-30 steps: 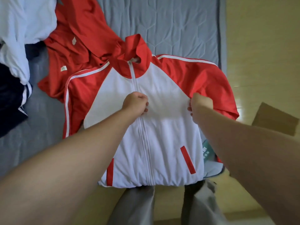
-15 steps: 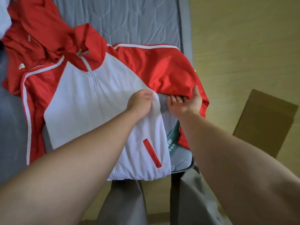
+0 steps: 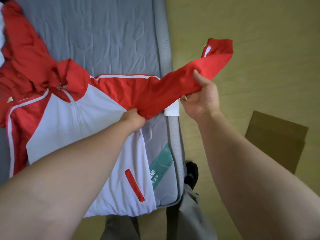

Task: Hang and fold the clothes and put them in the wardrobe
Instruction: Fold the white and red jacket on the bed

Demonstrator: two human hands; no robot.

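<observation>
Mattress (image 3: 103, 40), jacket (image 3: 69, 118) (red-white), left hand (image 3: 134, 119) gripping it, right hand (image 3: 200, 99) gripping sleeve (image 3: 173, 87).

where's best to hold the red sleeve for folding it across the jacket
Probably nearer the cuff, from the floor side as the right hand does: the sleeve stretches past the mattress edge, the left hand grips its armpit, and the cuff end flops free.

The bare left arm (image 3: 60, 179) and right arm (image 3: 251, 170) were stretched forward. The left grip (image 3: 134, 118) was curled knuckles-up, pinching the jacket (image 3: 69, 122). To its right and farther forward, the right grip (image 3: 200, 99) faced palm-inward with its thumb raised, fingers wrapped round the sleeve (image 3: 173, 87).
</observation>
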